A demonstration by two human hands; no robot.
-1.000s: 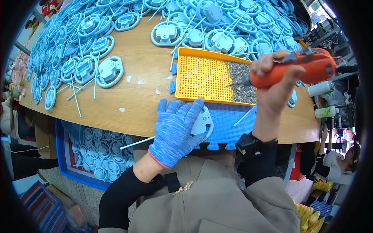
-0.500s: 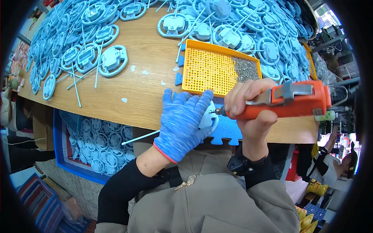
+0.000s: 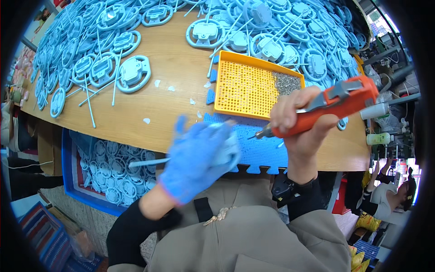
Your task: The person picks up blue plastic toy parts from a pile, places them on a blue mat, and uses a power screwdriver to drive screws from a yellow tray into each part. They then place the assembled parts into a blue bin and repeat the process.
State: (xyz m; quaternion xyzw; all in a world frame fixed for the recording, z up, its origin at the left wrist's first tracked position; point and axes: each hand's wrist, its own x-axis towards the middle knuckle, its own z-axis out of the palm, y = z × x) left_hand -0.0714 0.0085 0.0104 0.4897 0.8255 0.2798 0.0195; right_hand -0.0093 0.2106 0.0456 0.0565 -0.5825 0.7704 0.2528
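My left hand (image 3: pixel 192 158), in a blue knit glove and smeared by motion, grips a light-blue ring-shaped plastic part (image 3: pixel 230 152) whose thin stick points to the left. The part is lifted off the blue foam mat (image 3: pixel 267 152), over its near left side. An orange-red power screwdriver (image 3: pixel 333 104) is in my bare right hand (image 3: pixel 297 124), fingers wrapped round its body. Its bit points left and down above the mat, apart from the part. Just beyond the mat lies a yellow perforated tray (image 3: pixel 240 113) with small metal screws (image 3: pixel 287 84) heaped at its right end.
Large piles of similar light-blue parts (image 3: pixel 315 63) cover the far side of the wooden table (image 3: pixel 167 106). Below its left edge stands a blue bin (image 3: pixel 69 174) full of such parts. White scraps (image 3: pixel 171 88) dot the tabletop. Another person (image 3: pixel 387 195) is at the far right.
My left hand has moved left and toward me, lifting the part away from the screwdriver bit. The screwdriver has tilted upward at its rear end, its bit now free of the part.
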